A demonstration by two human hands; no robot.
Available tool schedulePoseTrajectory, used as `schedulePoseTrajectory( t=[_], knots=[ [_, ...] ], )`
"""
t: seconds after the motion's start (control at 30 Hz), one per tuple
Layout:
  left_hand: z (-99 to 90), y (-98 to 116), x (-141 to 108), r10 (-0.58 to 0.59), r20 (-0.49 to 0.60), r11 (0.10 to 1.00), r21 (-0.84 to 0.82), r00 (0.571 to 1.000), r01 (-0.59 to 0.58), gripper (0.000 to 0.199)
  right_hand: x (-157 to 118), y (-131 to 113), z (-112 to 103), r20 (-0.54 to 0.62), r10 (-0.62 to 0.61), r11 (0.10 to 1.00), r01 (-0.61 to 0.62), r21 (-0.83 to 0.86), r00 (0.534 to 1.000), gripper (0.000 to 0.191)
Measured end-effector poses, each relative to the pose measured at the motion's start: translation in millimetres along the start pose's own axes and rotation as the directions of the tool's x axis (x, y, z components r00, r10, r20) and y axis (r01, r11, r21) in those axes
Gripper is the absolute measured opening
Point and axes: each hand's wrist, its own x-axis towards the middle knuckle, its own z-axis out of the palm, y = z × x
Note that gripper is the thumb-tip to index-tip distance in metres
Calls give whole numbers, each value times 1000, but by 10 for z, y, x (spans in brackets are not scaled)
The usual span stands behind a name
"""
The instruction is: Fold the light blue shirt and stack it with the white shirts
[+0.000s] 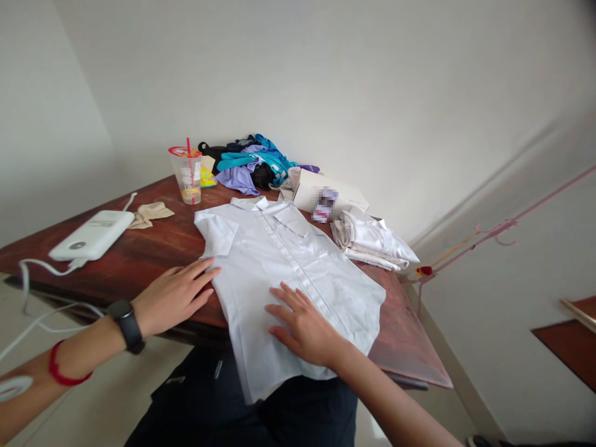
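Note:
A pale, short-sleeved button-up shirt [254, 292] lies spread on the dark reddish wooden table [135, 254], its collar toward the wall and its lower end hanging over the near edge. My left hand [179, 295], with a black watch on the wrist, rests at the shirt's left edge below the sleeve, fingers apart. Flat on the middle of the shirt, left of the button strip, lies my right hand [302, 323] with its fingers spread. Neither hand grips anything.
A white power bank [93, 234] with a cable and a beige cloth [151, 214] are at the left. A plastic cup [187, 177] stands near piled clothes [261, 164]. Behind the shirt are a white box [347, 187] and folded pale garments [367, 236].

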Motion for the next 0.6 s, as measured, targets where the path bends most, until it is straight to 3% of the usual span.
schedulePoseTrajectory(
  t=[0.13,0.3,0.6],
  knots=[
    [-26,85,-39,-60,-11,996,64,998,61,48,-21,-225,102,63,-112,994,112,1,992,53],
    [-29,130,-65,-67,-22,992,107,998,69,48,-8,-211,250,82,-171,984,174,-40,982,70],
    [53,98,-162,-171,-122,975,118,978,186,49,-38,-189,204,88,-192,979,198,-58,977,56]
  ],
)
